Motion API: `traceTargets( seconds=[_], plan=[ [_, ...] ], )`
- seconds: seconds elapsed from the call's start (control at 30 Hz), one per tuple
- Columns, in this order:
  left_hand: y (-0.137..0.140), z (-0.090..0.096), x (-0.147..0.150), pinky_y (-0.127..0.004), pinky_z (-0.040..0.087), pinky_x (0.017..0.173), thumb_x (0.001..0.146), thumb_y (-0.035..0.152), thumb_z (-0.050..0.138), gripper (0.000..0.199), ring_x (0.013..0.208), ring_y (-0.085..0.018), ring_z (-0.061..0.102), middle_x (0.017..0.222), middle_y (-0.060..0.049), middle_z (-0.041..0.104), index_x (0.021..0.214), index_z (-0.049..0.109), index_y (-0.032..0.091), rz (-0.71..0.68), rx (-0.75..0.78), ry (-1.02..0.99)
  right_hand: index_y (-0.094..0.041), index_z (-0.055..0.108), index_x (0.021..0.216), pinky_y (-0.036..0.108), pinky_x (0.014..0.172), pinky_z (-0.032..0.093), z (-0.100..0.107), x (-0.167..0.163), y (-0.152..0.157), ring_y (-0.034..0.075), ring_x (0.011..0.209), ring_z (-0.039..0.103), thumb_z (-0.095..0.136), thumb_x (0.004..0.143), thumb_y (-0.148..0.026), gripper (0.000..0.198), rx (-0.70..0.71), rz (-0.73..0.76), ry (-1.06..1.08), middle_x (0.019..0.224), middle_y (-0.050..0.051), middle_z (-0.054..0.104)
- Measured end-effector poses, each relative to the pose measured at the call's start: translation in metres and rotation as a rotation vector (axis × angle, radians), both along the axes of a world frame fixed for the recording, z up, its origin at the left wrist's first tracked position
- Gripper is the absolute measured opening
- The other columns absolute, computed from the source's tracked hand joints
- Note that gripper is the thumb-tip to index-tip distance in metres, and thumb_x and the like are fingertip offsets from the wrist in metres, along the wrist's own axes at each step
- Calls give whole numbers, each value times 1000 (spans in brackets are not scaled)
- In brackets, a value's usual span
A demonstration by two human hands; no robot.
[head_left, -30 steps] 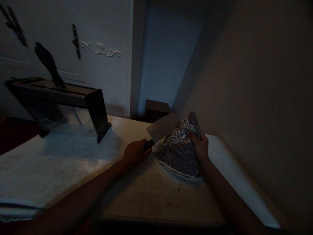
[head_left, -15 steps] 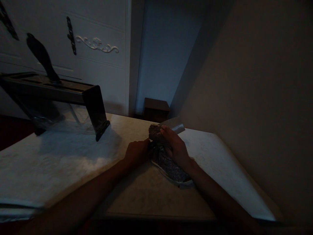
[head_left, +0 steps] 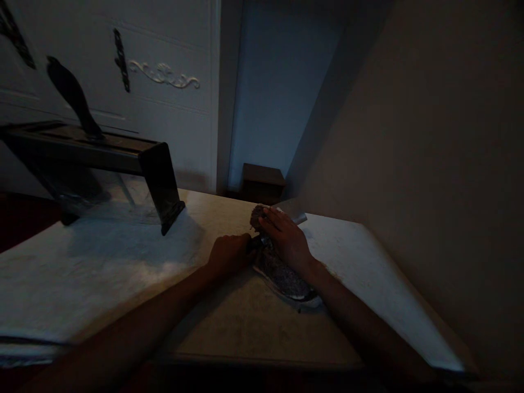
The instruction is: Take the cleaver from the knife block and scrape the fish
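A dark, rough-textured lump (head_left: pixel 284 275) lies on a thin pale-edged sheet or dish on the table; the dimness hides what it is. My left hand (head_left: pixel 230 254) is closed in a fist round the black handle of a knife (head_left: pixel 256 243), at the lump's left side. Most of the blade is hidden by the lump and my right hand. My right hand (head_left: pixel 289 237) lies over the lump's far part, fingers curved over a brown crumbly end piece (head_left: pixel 257 217) and holding it. Beyond those fingers a shiny pale strip (head_left: pixel 301 218) sticks out, too dim to name.
On the left stands a black-framed holder (head_left: pixel 153 158) with clear sides and a black handle (head_left: pixel 71 93) rising from it. The pale table (head_left: pixel 135 295) meets a wall at right. Behind are white doors (head_left: pixel 172 125) and a small brown box (head_left: pixel 263 180).
My right hand has shifted its grip, its fingers now lying flatter across the end piece. More of the knife handle shows by my left fist. The pale strip has dropped slightly.
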State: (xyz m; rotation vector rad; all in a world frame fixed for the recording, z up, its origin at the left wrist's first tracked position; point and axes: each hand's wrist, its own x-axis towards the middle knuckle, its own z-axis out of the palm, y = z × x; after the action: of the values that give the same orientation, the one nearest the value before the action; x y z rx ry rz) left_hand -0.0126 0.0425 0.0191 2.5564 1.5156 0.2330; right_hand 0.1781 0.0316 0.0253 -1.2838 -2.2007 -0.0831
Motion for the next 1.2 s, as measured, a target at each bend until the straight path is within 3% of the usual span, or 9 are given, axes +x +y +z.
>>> traceTargets(
  seconds=[0.2, 0.37, 0.53, 0.7, 0.9, 1.03, 1.2],
  plan=[
    [-1, 3, 0, -33, 44, 70, 86, 45, 48, 34, 86, -28, 69, 92, -13, 74, 100, 67, 19, 22, -17, 11, -25, 51, 137, 48, 116, 30, -7, 21, 12, 24, 143, 32, 48, 76, 1, 66, 21, -196, -24, 152, 6, 40],
    [-1, 4, 0, -34, 44, 68, 86, 45, 46, 36, 84, -29, 69, 89, -13, 74, 98, 68, 19, 21, 8, -1, -19, 54, 134, 47, 111, 38, -11, 36, 18, 28, 137, 41, 49, 77, -4, 59, 22, -342, -13, 147, 11, 47],
    [-2, 4, -2, -33, 43, 68, 86, 47, 46, 37, 83, -28, 69, 89, -12, 74, 98, 68, 20, 40, -5, -19, -21, 58, 130, 47, 110, 39, -13, 48, 18, 27, 133, 46, 49, 76, -9, 56, 39, -425, 88, 141, 9, 53],
    [-3, 6, -3, -33, 43, 67, 85, 43, 46, 34, 82, -28, 69, 88, -12, 74, 96, 69, 20, 39, -5, -28, -20, 62, 125, 46, 103, 43, -9, 65, 13, 29, 121, 56, 47, 77, -11, 51, -53, -522, 148, 133, 12, 60],
    [-4, 10, -4, -32, 43, 66, 83, 43, 48, 33, 82, -27, 69, 89, -12, 74, 96, 69, 21, 53, -31, -22, -23, 69, 107, 39, 92, 47, -6, 93, 13, 24, 94, 65, 52, 69, -18, 42, -83, -528, 477, 102, 5, 73],
    [-4, 9, -9, -32, 43, 65, 82, 42, 48, 32, 80, -26, 69, 86, -10, 73, 94, 69, 21, 56, -28, -26, -17, 70, 102, 40, 93, 46, -6, 106, 18, 24, 95, 64, 49, 66, -23, 42, 10, -561, 705, 101, 7, 73],
    [-1, 11, -15, -32, 44, 67, 82, 41, 48, 31, 80, -27, 69, 84, -10, 73, 97, 68, 22, 16, -23, 7, -17, 70, 105, 39, 101, 41, -4, 110, 23, 25, 107, 62, 52, 60, -25, 49, -16, -432, 946, 112, 6, 72]
  ],
)
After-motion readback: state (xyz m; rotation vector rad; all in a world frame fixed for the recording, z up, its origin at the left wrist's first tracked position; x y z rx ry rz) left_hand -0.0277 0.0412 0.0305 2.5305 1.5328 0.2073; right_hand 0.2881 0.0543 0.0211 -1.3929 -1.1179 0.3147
